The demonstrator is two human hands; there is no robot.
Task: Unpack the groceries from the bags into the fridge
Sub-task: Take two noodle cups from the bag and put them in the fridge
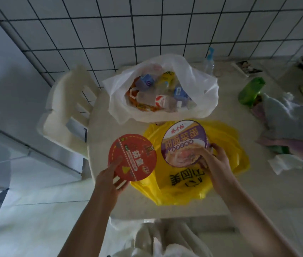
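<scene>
Fingers round lid-up red noodle bowl

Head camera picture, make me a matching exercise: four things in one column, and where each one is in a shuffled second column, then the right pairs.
Things:
1. red noodle bowl
2. purple noodle bowl
3. white bag
4. green bag

Places:
A. on the table's right part, beside crumpled cloth
B. held by the right hand, above the yellow bag
C. at the table's far side, open, full of cartons
D. held by the left hand, at the table's left edge

Pairs: 1-D, 2-B, 3-C, 4-A
</scene>
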